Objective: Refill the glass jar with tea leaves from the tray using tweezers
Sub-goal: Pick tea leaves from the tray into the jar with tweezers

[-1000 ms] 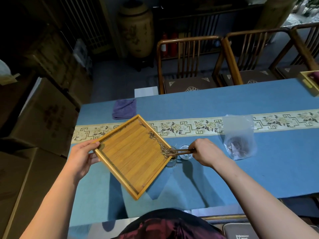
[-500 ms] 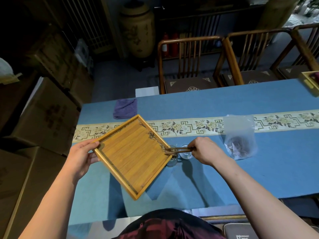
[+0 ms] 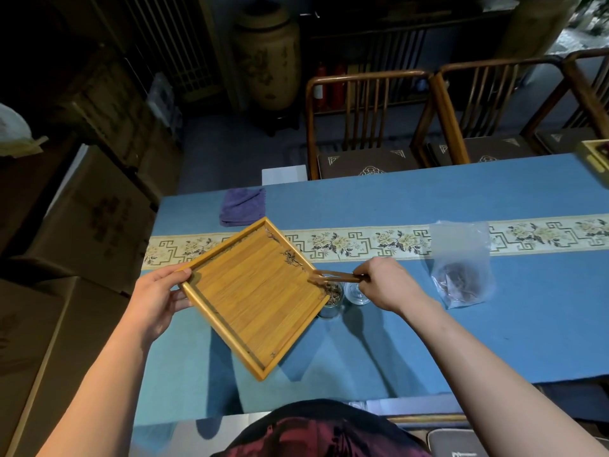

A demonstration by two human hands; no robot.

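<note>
Left hand point(image 3: 158, 298) grips the tilted tray point(image 3: 253, 298) over the jar point(image 3: 333, 300); right hand point(image 3: 387, 285) pinches tweezers point(image 3: 336, 277) at its corner.

The left hand point(image 3: 155, 300) holds the tray point(image 3: 253, 293) by its left corner, above the counter point(image 3: 461, 331), with the tray's right corner over the glass jar point(image 3: 333, 300), which stands on the counter between the two hands. The right hand point(image 3: 389, 283) holds the tweezers point(image 3: 336, 278), which reach leftward from it to that tray corner above the jar, and a small glass piece point(image 3: 357, 293) sits just beside the jar, right under this hand's fingers. Right of the right hand a bag point(image 3: 461, 265) lies on the counter, while beyond the left hand, at the counter's far edge, lies a folded cloth point(image 3: 244, 206), with chairs point(image 3: 369, 127) behind the counter.
</note>
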